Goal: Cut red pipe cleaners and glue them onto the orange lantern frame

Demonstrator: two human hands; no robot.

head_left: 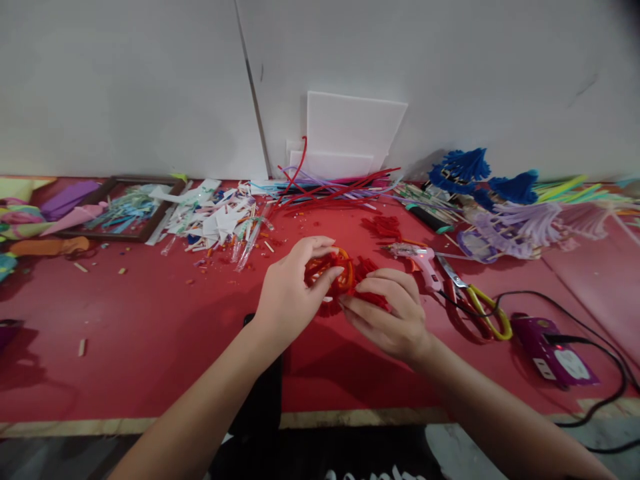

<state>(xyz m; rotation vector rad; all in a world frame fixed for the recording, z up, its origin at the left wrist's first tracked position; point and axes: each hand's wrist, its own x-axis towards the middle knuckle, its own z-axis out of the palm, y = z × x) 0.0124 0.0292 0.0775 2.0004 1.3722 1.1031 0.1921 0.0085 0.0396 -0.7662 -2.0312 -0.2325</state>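
My left hand point(295, 287) is closed around a round, ring-like craft piece of red and orange pipe cleaner point(346, 265), its thumb pressed on the near side. On the piece's right side, the fingertips of my right hand point(393, 310) pinch a bunch of red pipe cleaner point(367, 269). The two hands nearly meet above the red table, and fingers hide much of the work. Beyond them lies another bunch of fuzzy red pipe cleaner point(385, 227). Right of my right hand rests a pink glue gun point(425, 263), its small light lit.
Scissors point(483, 313) with red and yellow handles lie beside a purple power strip point(555, 350) and black cords. Blue and lilac pipe-cleaner pieces point(510, 187) fill the back right. Paper and straw scraps point(220, 217) and a brown frame point(150, 230) lie back left. White boards point(355, 127) lean on the wall.
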